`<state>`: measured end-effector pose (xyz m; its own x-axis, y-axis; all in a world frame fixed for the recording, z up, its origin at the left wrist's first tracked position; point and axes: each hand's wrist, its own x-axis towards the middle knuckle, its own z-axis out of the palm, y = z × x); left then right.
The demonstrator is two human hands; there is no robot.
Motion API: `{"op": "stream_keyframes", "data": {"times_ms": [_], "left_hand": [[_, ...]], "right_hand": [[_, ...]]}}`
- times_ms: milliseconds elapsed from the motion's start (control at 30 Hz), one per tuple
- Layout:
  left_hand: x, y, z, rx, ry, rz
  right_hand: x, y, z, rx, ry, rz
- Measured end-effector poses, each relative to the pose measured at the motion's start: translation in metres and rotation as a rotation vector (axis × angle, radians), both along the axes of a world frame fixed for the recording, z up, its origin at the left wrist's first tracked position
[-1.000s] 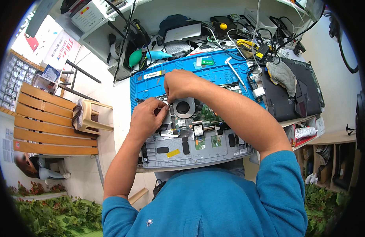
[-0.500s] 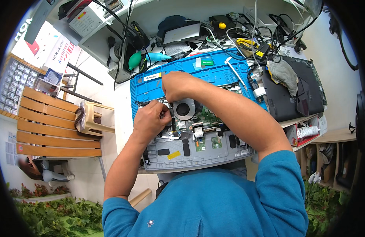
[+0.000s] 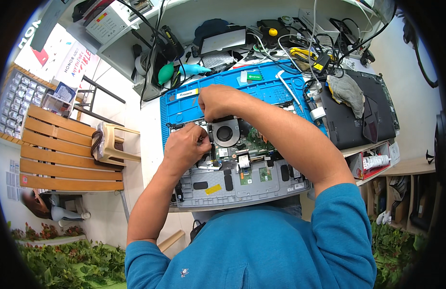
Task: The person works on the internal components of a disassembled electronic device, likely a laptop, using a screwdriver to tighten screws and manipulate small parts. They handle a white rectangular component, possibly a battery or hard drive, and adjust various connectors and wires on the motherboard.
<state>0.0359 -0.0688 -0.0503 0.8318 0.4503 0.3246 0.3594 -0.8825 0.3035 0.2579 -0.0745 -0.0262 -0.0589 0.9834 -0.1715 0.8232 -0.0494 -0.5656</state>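
Note:
An opened laptop [image 3: 252, 185] lies in front of me with its circuit board and a round cooling fan [image 3: 225, 133] exposed. My left hand [image 3: 185, 144] is closed over the laptop's far left part, just left of the fan, thumb and fingertips pinched together; what they grip is hidden. My right hand [image 3: 218, 102] is bent in a fist above the laptop's far left edge, beyond the fan. Its fingers point away from view, so anything in them cannot be made out. A blue work mat [image 3: 179, 111] lies under and beyond the laptop.
On the mat lie a white-handled tool [image 3: 288, 89] and a green card [image 3: 254, 76]. Cables and a green bulb blower [image 3: 165, 73] crowd the back. To the right, a dark laptop [image 3: 348, 127] carries a grey cloth [image 3: 347, 94]. A wooden bench [image 3: 71, 154] stands left; a person [image 3: 52, 207] sits beyond.
Both hands keep almost the same place and pose. The whole view has shifted very slightly.

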Motion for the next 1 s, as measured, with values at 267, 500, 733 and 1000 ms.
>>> {"op": "stream_keyframes", "data": {"times_ms": [267,500,733,1000], "left_hand": [[0.002,0.001,0.004,0.033,0.023,-0.016],[0.000,-0.001,-0.001,0.000,-0.060,0.005],[-0.004,-0.002,0.004,0.019,-0.020,-0.041],[-0.006,-0.001,0.006,0.044,0.011,-0.061]], "right_hand": [[0.001,0.000,0.012,-0.142,0.046,0.026],[-0.001,0.000,0.007,-0.120,0.072,-0.031],[0.005,0.003,0.010,-0.023,-0.024,0.146],[0.007,0.009,0.014,-0.012,-0.070,0.271]]}}
